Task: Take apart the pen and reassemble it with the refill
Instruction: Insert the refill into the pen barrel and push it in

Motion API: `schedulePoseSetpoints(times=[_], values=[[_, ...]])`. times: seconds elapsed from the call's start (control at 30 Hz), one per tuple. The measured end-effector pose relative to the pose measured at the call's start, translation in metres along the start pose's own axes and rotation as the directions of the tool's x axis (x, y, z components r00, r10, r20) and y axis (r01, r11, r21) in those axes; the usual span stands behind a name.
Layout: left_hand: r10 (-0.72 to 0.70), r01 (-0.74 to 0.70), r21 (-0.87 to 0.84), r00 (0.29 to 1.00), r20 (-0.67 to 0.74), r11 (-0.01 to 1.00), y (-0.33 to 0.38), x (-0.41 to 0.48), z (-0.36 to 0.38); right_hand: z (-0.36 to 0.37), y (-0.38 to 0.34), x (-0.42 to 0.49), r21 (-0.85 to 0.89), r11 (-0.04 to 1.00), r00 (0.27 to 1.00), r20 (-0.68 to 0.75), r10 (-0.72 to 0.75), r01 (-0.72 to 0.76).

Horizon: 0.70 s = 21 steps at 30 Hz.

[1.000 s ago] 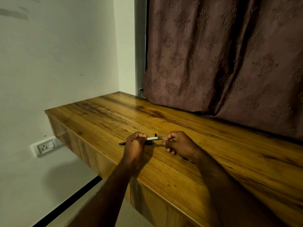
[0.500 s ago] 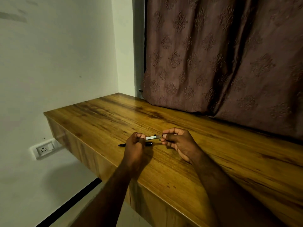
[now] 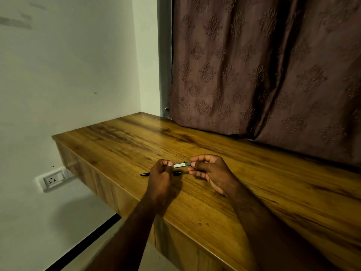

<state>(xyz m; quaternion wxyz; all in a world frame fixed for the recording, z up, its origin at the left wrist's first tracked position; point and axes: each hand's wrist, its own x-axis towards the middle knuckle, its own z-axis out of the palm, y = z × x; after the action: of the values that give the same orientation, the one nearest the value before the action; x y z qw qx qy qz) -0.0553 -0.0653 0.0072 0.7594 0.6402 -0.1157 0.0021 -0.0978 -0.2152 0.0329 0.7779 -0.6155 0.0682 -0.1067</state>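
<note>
A short pen part with a pale label (image 3: 180, 164) is held level just above the wooden desk (image 3: 244, 190). My left hand (image 3: 161, 177) grips its left end with curled fingers. My right hand (image 3: 210, 172) pinches its dark right end between thumb and fingers. A black pen piece (image 3: 145, 174) lies on the desk under my left hand, its pointed tip showing to the left and its other end (image 3: 176, 173) showing to the right. What sits inside the hands is hidden.
The desk's front edge (image 3: 121, 190) runs diagonally below my hands, with floor beneath. A brown patterned curtain (image 3: 263, 75) hangs behind the desk. A white wall socket (image 3: 52, 179) is on the left wall under the desk level.
Both hands stay on the pen part. My right hand has risen slightly and its fingers have shifted on the dark end. The black piece on the desk has not moved.
</note>
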Motion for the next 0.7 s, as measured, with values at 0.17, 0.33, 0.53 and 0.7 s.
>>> schedulePoseSetpoints(times=[0.17,0.33,0.53,0.7], values=[[0.017,-0.017,0.01,1.0,0.02,1.0,0.0,-0.001,0.0,-0.001,0.0,0.0,-0.03,1.0,1.0,0.01,-0.002,0.002],[0.004,-0.004,0.009,0.999,0.045,1.0,-0.001,-0.002,-0.002,-0.002,0.002,0.0,-0.061,0.998,1.0,0.008,-0.01,0.01],[0.047,-0.055,0.088,0.995,0.09,0.995,-0.003,-0.002,-0.003,-0.005,0.0,-0.002,-0.052,0.999,1.0,0.008,0.008,-0.008],[0.12,-0.145,0.187,0.983,0.141,0.972,-0.002,-0.005,-0.001,-0.012,0.005,0.0,-0.05,0.998,0.999,-0.004,0.033,-0.033]])
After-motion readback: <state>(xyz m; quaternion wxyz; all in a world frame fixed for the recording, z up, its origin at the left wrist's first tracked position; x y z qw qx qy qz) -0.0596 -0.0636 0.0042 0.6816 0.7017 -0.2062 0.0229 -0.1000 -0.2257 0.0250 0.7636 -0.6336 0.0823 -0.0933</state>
